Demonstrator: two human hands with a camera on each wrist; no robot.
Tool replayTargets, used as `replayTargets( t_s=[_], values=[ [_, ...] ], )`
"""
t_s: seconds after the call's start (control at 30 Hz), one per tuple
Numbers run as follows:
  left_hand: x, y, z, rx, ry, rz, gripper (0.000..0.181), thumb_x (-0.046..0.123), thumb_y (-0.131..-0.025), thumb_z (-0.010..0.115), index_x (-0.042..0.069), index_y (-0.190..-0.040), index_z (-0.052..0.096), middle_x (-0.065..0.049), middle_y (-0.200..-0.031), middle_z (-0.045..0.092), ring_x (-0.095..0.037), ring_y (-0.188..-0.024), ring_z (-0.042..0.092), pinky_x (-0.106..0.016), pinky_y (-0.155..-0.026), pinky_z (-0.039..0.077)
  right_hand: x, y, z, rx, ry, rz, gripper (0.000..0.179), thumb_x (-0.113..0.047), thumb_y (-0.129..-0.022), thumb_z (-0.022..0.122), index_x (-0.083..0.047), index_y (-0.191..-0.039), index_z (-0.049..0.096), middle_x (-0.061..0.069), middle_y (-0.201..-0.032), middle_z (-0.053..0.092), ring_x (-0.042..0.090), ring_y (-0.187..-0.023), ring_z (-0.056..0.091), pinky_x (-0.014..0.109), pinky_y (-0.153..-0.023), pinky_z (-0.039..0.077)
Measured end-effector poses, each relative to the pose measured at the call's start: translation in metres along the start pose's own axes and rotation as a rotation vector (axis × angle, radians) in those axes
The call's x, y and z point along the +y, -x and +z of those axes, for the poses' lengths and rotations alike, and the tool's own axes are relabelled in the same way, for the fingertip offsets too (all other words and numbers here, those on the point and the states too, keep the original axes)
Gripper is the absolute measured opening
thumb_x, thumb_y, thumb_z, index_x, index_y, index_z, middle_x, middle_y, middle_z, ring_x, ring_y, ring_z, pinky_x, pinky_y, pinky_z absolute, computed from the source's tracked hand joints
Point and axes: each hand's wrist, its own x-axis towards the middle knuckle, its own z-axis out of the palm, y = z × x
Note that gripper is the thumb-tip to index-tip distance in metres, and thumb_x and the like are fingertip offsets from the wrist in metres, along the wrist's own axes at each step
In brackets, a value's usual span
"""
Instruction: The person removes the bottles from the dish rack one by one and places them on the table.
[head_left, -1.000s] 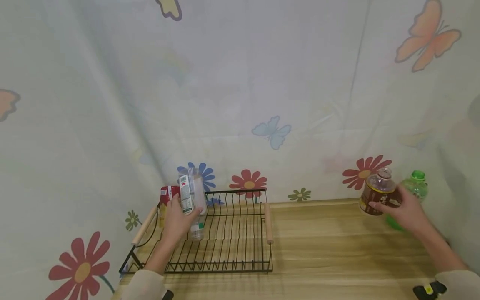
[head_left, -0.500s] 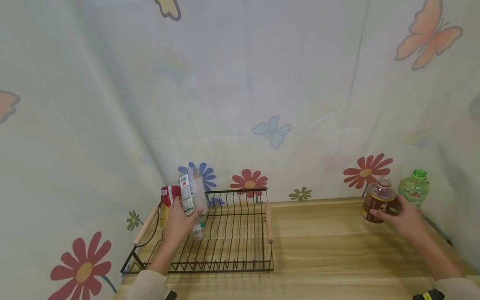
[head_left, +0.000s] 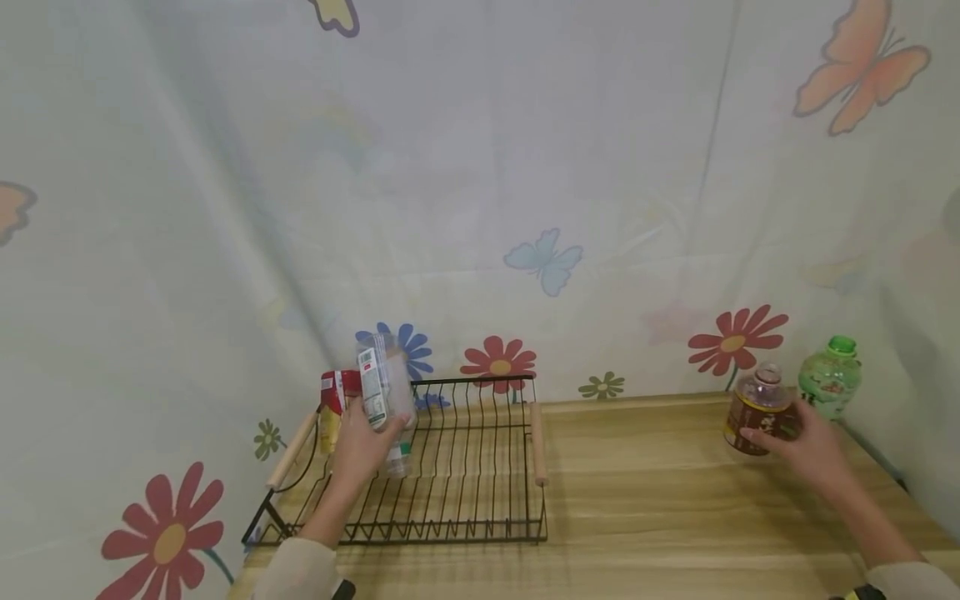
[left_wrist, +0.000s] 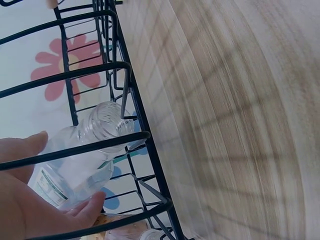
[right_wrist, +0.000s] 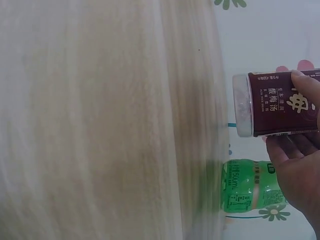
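Observation:
My left hand [head_left: 360, 446] grips a clear plastic bottle [head_left: 390, 379] with a white label. The bottle is neck down in the black wire rack [head_left: 538, 450], and in the left wrist view its threaded mouth [left_wrist: 107, 117] is close to the rack's bars. My right hand [head_left: 810, 442] holds a plum drink bottle [head_left: 752, 412] with a dark maroon label around its lower body. It is upright and has no cap, its base [right_wrist: 243, 105] low over the wooden table. Just to its right stands an uncapped green bottle [head_left: 828, 379].
A red and yellow container [head_left: 330, 408] sits at the rack's back left, partly behind my left hand. Wooden handles are on both sides of the rack. A curtain [head_left: 622, 183] printed with flowers and butterflies hangs along the table's back edge [head_left: 637, 398].
My right hand has lowered the plum drink bottle toward the table and slightly right. The green bottle is less covered by it now. My left hand and the clear bottle stay nearly still.

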Motion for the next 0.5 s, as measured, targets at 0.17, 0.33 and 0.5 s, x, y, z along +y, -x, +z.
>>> replayTargets(
  t_s=[0.17, 0.33, 0.5],
  values=[
    [0.0002, 0.0002, -0.001, 0.005, -0.004, 0.004, 0.083, 0.046, -0.098, 0.075, -0.004, -0.154, 0.038, -0.024, -0.132, 0.056, -0.039, -0.113, 0.062, -0.054, -0.088, 0.057, 0.0007, -0.001, 0.003, -0.014, -0.006, 0.032, 0.096, -0.034, -0.099, 0.078, 0.015, -0.159, 0.021, 0.049, -0.147, 0.037, 0.067, -0.131, 0.04, 0.079, -0.1, 0.039],
    [-0.0005, 0.0007, -0.0006, 0.003, 0.012, 0.005, 0.08, 0.045, -0.098, 0.075, -0.004, -0.151, 0.041, -0.025, -0.131, 0.058, -0.039, -0.111, 0.064, -0.052, -0.085, 0.059, 0.0002, -0.0003, 0.0039, -0.018, 0.03, 0.048, 0.096, -0.036, -0.099, 0.077, 0.016, -0.158, 0.021, 0.05, -0.146, 0.036, 0.069, -0.13, 0.04, 0.08, -0.1, 0.038],
    [-0.0018, -0.0008, 0.0005, -0.002, 0.011, -0.015, 0.081, 0.048, -0.097, 0.076, -0.003, -0.151, 0.042, -0.024, -0.132, 0.058, -0.038, -0.111, 0.065, -0.051, -0.086, 0.059, 0.0023, -0.0016, 0.0045, -0.038, 0.069, 0.045, 0.095, -0.037, -0.099, 0.077, 0.016, -0.156, 0.023, 0.05, -0.145, 0.036, 0.069, -0.129, 0.04, 0.079, -0.1, 0.039]
  ],
)
